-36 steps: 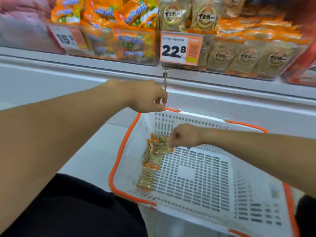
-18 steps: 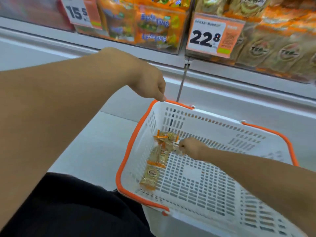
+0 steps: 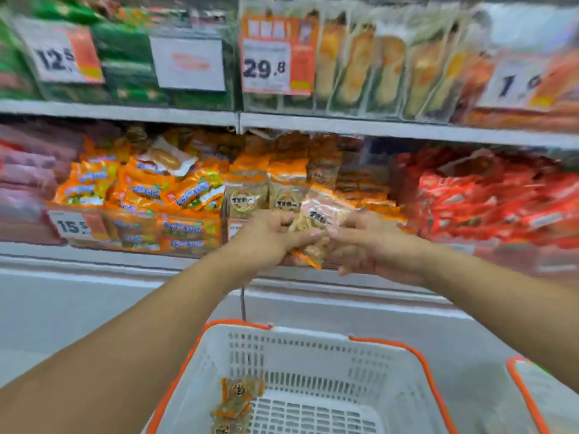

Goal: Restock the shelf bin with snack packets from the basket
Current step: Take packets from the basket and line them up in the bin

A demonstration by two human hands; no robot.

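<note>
Both hands are raised in front of the lower shelf's bin [image 3: 369, 198] of brown and orange snack packets. Between them hangs a snack packet [image 3: 316, 223], clear with an orange edge and a round label. My left hand [image 3: 269, 236] pinches its left side and my right hand [image 3: 366, 242] holds its right side. The picture is blurred, so the exact finger contact is hard to tell. Below, the white basket [image 3: 313, 349] with orange rim holds a few more snack packets [image 3: 235, 402] at its left side.
Orange packets with blue print [image 3: 150, 195] fill the bin to the left, red packets [image 3: 488, 195] the one to the right. An upper shelf [image 3: 282, 120] carries green and yellow goods behind price tags. A second orange-rimmed basket [image 3: 532, 396] shows at the right edge.
My right hand has come up out of the basket with a packet. My left hand left the basket rim and joined it at the shelf bin. The view tilted upward.
</note>
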